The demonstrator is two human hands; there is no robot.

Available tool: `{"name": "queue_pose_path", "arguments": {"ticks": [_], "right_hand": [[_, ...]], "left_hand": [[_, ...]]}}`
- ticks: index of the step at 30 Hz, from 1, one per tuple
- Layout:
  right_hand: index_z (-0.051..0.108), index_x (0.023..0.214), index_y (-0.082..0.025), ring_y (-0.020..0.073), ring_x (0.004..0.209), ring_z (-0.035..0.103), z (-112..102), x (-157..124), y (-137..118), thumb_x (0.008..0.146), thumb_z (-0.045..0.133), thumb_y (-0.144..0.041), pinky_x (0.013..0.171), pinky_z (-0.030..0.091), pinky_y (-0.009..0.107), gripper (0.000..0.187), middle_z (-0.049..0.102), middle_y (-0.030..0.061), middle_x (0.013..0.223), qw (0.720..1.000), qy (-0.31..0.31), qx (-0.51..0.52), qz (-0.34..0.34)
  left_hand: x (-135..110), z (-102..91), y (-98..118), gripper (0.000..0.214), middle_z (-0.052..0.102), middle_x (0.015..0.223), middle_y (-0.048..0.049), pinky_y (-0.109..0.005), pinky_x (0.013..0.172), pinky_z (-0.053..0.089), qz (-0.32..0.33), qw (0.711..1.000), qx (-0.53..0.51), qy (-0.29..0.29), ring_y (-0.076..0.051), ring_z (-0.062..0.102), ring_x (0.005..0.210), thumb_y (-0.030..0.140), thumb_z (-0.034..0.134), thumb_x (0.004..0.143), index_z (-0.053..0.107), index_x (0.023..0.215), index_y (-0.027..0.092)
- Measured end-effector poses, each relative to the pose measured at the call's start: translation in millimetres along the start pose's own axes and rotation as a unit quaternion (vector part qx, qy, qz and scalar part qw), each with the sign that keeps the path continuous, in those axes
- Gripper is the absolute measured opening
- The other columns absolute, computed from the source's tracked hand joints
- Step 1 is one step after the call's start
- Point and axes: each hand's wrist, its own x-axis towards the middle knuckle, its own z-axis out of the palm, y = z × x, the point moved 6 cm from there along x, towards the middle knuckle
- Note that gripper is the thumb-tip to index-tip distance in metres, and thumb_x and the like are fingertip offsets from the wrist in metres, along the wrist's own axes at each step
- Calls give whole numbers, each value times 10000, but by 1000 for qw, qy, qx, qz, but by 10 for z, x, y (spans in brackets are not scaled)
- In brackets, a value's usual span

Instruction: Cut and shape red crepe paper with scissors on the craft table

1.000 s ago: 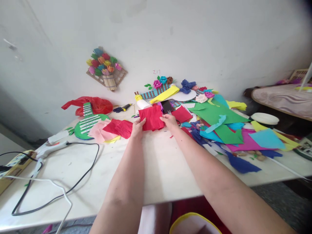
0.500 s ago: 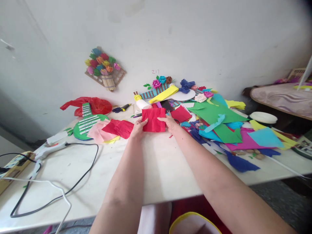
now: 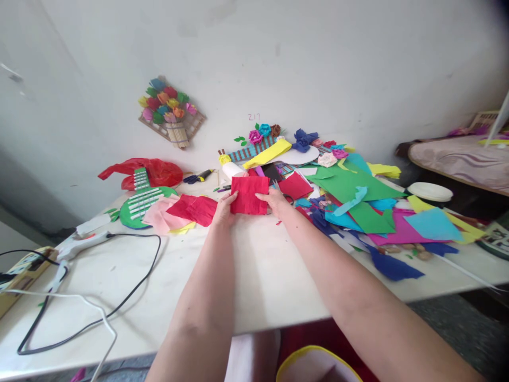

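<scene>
Both hands grip red paper (image 3: 249,194): left hand (image 3: 223,209) at its 8 o'clock edge, right hand (image 3: 275,200) at 4 o'clock, above tabletop (image 3: 254,276).

Red crepe paper (image 3: 249,194), green card sheet (image 3: 350,184), magenta sheet (image 3: 401,232), black cable (image 3: 131,295) on white table (image 3: 262,276).

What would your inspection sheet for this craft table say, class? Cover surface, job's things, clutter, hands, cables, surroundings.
Surface: white table, bare in the middle.
Job's things: red paper square, held between both hands.
Clutter: coloured paper sheets heaped right; red scraps, green guitar craft left.
Grippers: left hand and right hand pinch the square's side edges.
Cables: black cable, white cable loop at left by glue gun.
Surroundings: paper-flower craft on wall; bed far right.
</scene>
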Motion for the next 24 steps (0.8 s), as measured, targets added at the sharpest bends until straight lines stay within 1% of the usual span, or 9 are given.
{"name": "queue_pose_path", "arguments": {"ticks": [2,4,7,10,14,15,17,20,24], "right_hand": [[633,837,-152,179,743,636,-14,16,9,577,703,-218,782,477,372,278,685,30,768,1000,10,-4,-9],[637,829,-151,186,758,636,-29,21,8,581,699,-229,782,479,372,267,686,31,782,999,27,-5,-18],[638,838,-154,188,774,635,-50,15,-17,587,688,-230,774,484,360,266,685,30,794,997,60,15,-35],[632,854,-158,180,765,634,-81,5,-34,600,669,-220,759,489,346,264,684,27,795,993,99,44,-43],[624,856,-158,170,745,632,-91,2,-31,610,656,-216,747,492,339,255,681,24,785,989,129,59,-38],[623,853,-158,167,740,631,-86,-2,-30,609,656,-212,744,492,335,252,681,22,781,988,134,62,-37],[621,842,-159,162,732,630,-66,-17,-30,606,655,-199,736,493,325,242,680,18,773,987,140,73,-36],[618,829,-157,159,730,631,3,-47,-32,611,651,-182,723,495,309,222,681,23,773,987,125,95,-32],[611,834,-148,156,700,635,91,-85,-32,630,641,-168,708,496,300,208,677,25,730,989,97,111,-12]], "left_hand": [[-15,11,-7,333,678,789,-89,-314,758,499,-25,999,-39,6,-196,640,757,412,618,690,620,845,118],[-41,42,-18,505,672,778,-114,-324,752,500,-54,996,-70,-5,-210,638,767,572,496,720,619,846,100],[-82,107,-10,637,667,793,-137,-341,784,486,-66,992,-100,-37,-226,628,821,664,401,713,612,861,82],[-111,181,-5,581,667,856,-121,-326,820,466,-54,989,-109,-81,-206,613,876,621,412,740,603,911,99],[-141,247,-23,284,669,901,-48,-300,841,448,-26,989,-83,-120,-162,603,894,392,539,763,599,942,181],[-150,263,-32,246,667,918,-39,-299,850,442,-22,989,-73,-126,-160,598,911,343,567,751,600,943,194],[-171,300,-62,248,654,977,-40,-304,877,429,-25,989,-48,-134,-171,577,973,300,606,727,600,955,201],[-182,330,-105,297,621,1072,-57,-314,909,418,-37,992,-8,-117,-197,527,1071,312,625,720,588,992,199],[-131,282,-79,296,609,1098,-64,-314,915,429,6,998,-3,-59,-203,512,1095,269,627,726,571,1004,187]]}}
